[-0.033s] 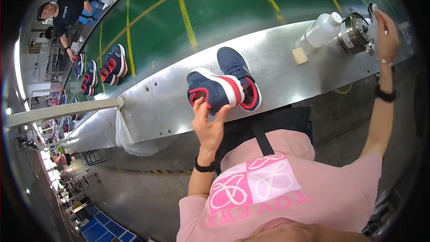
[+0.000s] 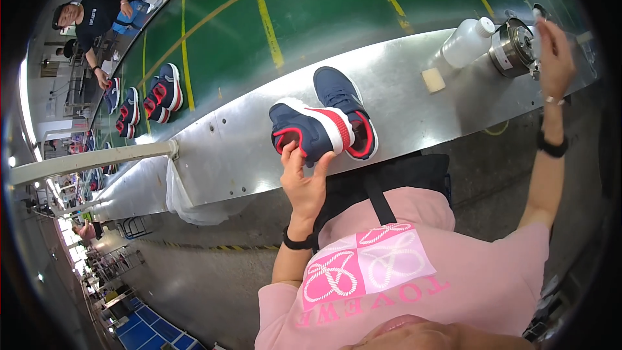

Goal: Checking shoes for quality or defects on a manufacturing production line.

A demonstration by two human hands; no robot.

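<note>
Nearest of all, a pink shirt (image 2: 479, 272) is filling the space below the held shoe (image 2: 312, 140), the landmark here. Directly under that shoe, the left hand (image 2: 304, 191) is pinching it, fingers curling at the red-lined opening and thumb lying nearer the white sole. The held shoe, navy with a red band, is tilting on its side over the metal table (image 2: 395, 116). Just behind it and to its right, a matching navy shoe (image 2: 334, 94) is lying sole down on the table, partly covered by it. Farther right of the held shoe, a pale yellow pad (image 2: 433, 80) is lying flat, and past it a white bottle (image 2: 463, 46) is standing beside a metal canister (image 2: 504, 55). Well to the right of the held shoe, the right hand (image 2: 557, 68) is reaching near the canister with bent fingers; I cannot tell whether they are gripping anything. Beyond the held shoe, a green belt (image 2: 324, 23) is carrying more navy shoes (image 2: 170, 87), and far left a co-worker (image 2: 98, 16) is touching one.
</note>
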